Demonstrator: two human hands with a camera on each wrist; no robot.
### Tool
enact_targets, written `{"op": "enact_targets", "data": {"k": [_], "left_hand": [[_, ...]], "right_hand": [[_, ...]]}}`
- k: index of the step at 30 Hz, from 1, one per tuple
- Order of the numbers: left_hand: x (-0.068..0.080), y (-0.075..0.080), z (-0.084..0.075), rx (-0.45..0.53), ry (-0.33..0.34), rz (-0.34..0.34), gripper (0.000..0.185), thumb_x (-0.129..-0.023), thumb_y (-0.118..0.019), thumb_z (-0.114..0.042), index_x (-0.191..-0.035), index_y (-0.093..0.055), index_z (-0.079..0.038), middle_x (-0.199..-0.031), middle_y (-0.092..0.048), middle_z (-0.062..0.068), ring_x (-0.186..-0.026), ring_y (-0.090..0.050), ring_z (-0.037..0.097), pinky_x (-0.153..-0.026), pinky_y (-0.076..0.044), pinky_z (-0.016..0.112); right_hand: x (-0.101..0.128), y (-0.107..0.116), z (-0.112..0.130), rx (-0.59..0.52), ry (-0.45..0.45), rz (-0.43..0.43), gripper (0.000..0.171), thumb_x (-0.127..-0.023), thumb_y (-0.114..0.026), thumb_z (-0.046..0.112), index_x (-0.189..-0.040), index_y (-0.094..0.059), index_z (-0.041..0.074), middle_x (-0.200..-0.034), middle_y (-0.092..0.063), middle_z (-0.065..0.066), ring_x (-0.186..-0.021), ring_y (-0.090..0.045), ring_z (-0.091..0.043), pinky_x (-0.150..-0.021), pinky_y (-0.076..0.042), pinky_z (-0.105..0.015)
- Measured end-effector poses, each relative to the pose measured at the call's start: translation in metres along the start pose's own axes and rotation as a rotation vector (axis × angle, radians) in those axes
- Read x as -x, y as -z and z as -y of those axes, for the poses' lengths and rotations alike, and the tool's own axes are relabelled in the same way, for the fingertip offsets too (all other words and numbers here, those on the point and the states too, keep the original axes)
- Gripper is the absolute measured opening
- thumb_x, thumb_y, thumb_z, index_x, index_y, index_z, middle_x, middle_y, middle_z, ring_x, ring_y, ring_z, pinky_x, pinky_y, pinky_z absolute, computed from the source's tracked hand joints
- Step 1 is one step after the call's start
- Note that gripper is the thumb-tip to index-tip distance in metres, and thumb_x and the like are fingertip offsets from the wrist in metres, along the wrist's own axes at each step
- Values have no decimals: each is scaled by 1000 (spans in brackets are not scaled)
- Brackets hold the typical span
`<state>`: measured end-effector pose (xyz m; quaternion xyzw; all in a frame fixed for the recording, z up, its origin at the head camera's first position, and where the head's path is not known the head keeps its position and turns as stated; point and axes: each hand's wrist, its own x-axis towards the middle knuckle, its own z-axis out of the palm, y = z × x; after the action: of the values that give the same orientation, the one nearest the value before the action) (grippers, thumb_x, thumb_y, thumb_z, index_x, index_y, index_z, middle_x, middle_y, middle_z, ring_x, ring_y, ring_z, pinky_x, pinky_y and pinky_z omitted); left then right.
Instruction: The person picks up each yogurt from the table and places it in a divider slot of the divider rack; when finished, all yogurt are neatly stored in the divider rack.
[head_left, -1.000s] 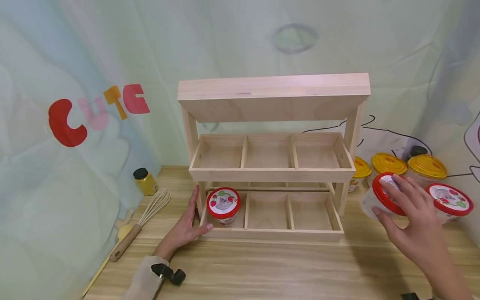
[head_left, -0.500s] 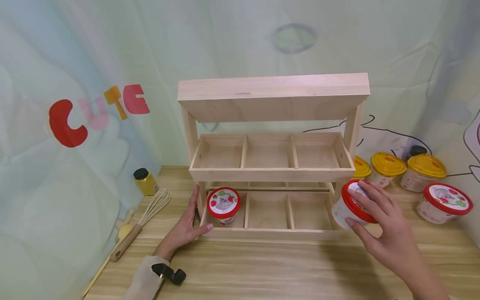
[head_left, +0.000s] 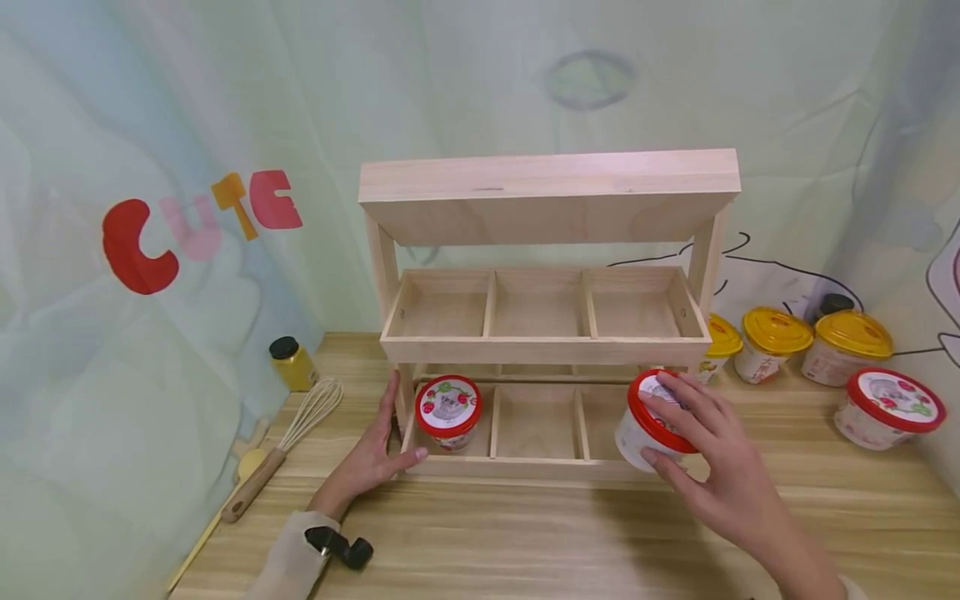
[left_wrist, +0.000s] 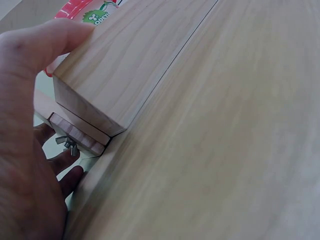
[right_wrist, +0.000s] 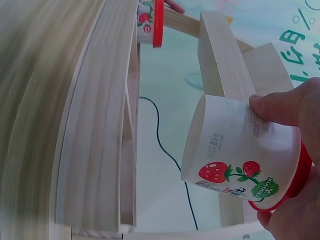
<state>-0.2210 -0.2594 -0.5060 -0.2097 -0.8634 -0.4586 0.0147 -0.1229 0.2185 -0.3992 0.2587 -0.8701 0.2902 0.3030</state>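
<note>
My right hand (head_left: 723,462) holds a white tub with a red lid (head_left: 652,417), fingers over the lid and thumb on its side. The tub tilts over the right compartment of the lower tray. In the right wrist view, strawberries print the tub's wall (right_wrist: 235,150). My left hand (head_left: 371,454) rests at the left end of the wooden two-tier rack (head_left: 547,350), thumb on the lower tray's front corner and fingers straight along the side. A second red-lidded tub (head_left: 447,408) sits upright in that tray's left compartment. The left wrist view shows the thumb on the tray's board (left_wrist: 115,60).
At the right stand another red-lidded tub (head_left: 892,408) and several yellow-lidded tubs (head_left: 776,337). A whisk (head_left: 288,446) and a yellow jar with a black cap (head_left: 292,367) lie left of the rack. A curtain (head_left: 480,92) hangs behind.
My right hand has carried the red-lidded tub leftward, from beside the other tubs at the right to over the lower tray's right compartment. My left hand has stayed at the rack's left end.
</note>
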Motion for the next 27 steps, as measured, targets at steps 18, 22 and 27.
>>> {"op": "enact_targets", "data": {"k": [18, 22, 27], "left_hand": [[1, 0, -2, -2, 27, 10, 132, -88, -85, -30, -171, 17, -36, -182, 12, 20, -165, -1, 59, -123, -11, 85], [1, 0, -1, 0, 16, 8, 132, -88, -85, -28, -172, 16, -35, -182, 12, 20, -165, 0, 59, -123, -11, 85], [1, 0, -1, 9, 25, 7, 131, -88, -84, -28, -171, 17, -36, -182, 12, 19, -166, 0, 57, -124, -11, 84]], "right_hand": [[-13, -32, 3, -55, 70, 64, 79, -75, -95, 8, -147, -67, 23, -156, -60, -11, -147, -48, -35, -126, -21, -10], [-15, -40, 2, -59, 89, 64, 76, -77, -94, 10, -147, -67, 23, -156, -61, -11, -146, -49, -35, -126, -28, -18], [-18, -49, 4, -53, 66, 96, 75, -79, -94, 15, -148, -66, 26, -158, -59, -9, -147, -49, -34, -116, -44, -48]]}}
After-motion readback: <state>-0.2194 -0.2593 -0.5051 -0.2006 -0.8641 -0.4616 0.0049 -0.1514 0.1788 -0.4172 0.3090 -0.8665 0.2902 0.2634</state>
